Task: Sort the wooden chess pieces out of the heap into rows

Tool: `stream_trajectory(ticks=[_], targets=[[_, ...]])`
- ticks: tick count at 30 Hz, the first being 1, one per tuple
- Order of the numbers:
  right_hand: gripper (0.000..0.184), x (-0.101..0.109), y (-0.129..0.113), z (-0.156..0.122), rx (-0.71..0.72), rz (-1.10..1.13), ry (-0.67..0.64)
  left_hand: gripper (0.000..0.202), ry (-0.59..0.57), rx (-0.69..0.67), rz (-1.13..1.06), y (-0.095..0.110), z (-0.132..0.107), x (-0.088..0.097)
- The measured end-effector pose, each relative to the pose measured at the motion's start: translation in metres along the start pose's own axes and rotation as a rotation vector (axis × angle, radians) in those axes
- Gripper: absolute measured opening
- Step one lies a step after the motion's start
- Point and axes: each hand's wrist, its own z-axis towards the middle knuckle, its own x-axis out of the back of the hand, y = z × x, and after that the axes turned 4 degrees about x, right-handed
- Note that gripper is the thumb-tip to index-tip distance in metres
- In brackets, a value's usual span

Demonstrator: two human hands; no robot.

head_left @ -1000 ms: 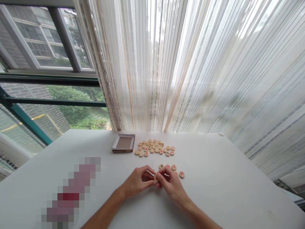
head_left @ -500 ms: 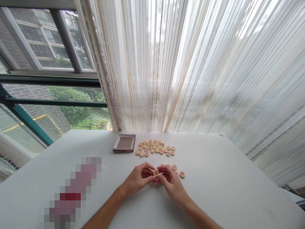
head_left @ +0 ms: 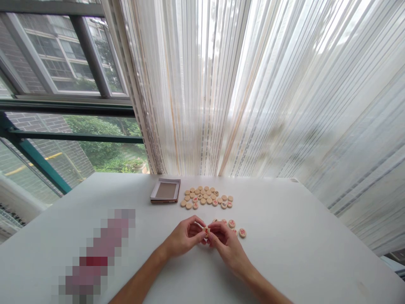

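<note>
Between my two hands, a round wooden Chinese chess piece [head_left: 206, 232] with a red character is held on edge, its marked face towards me. My left hand [head_left: 186, 237] grips it from the left with thumb and fingers. From the right, my right hand [head_left: 228, 241] pinches the same piece. Just beyond my right hand lie several red-marked pieces, partly hidden by its fingers; one piece [head_left: 242, 233] sits at their right end, and another [head_left: 232, 223] is behind it. Further back is a loose group of pieces [head_left: 203, 201], mostly blank side up, a few showing red or black characters.
An open shallow box [head_left: 165, 191] stands left of the loose pieces on the white table [head_left: 284, 236]. A blurred-out pinkish item [head_left: 101, 249] lies at the left. Behind the table hang striped sheer curtains [head_left: 215, 105], with an open window [head_left: 69, 114] to the left.
The held chess piece has dropped slightly and turned a little between my fingers. Both hands keep their grip, and the pieces on the table lie as before.
</note>
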Motion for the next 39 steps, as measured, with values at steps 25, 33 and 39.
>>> stream_trajectory(ticks=[25,33,39], targets=[[0.026,0.0021,0.0032,0.0009,0.015,0.002,0.000,0.032,0.034,-0.031,0.007,-0.0007,-0.0009,-0.0022],[0.032,0.0025,0.0042,0.0028,-0.002,0.024,0.053,0.033,0.032,-0.044,0.047,-0.0006,0.0002,-0.0009],[0.032,0.0011,0.0011,0.0028,-0.020,0.062,0.058,0.029,0.079,-0.070,0.147,0.0011,-0.0007,-0.0022]])
